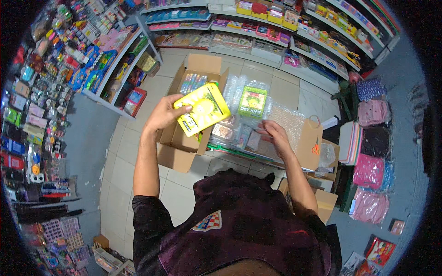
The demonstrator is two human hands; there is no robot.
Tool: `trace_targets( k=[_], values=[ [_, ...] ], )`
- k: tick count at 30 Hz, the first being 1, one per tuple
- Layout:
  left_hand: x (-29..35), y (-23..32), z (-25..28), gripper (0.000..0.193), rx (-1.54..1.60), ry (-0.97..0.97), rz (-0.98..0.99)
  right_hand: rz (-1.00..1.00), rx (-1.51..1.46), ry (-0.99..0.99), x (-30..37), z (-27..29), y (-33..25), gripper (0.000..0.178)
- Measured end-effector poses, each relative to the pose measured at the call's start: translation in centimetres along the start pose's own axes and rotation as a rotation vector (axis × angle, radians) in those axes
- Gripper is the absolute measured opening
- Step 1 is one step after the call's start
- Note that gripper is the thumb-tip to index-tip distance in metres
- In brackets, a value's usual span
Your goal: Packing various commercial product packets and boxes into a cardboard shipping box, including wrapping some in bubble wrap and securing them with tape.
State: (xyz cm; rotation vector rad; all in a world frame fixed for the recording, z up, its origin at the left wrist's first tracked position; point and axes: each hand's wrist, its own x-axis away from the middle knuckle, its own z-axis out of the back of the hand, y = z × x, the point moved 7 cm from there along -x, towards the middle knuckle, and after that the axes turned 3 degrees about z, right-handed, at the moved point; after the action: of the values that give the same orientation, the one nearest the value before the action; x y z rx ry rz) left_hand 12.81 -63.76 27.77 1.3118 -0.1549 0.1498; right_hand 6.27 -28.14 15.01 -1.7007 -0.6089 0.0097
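I see my left hand point(162, 112) holding a yellow flat package point(202, 109) above the open cardboard box point(186, 138) — the thumb lies on its front face, the other fingers are closed behind its left edge. My right hand point(275, 135) rests on a pile of clear-wrapped packets point(235, 135), fingers half bent; if it grips one, I cannot tell. A green package point(252, 101) lies just beyond, on bubble wrap point(287, 120).
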Motion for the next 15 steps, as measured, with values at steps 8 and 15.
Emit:
trace_targets(
  k=[8,15],
  values=[
    [0.9,8.7,-13.9,0.03,-0.526,0.145,-0.897,0.92,0.555,0.139,5.3,-2.8,-8.3,0.03],
    [2.0,7.8,-18.0,0.035,-0.485,0.211,-1.057,1.146,0.682,0.333,10.1,-0.6,-11.1,0.028]
  ],
)
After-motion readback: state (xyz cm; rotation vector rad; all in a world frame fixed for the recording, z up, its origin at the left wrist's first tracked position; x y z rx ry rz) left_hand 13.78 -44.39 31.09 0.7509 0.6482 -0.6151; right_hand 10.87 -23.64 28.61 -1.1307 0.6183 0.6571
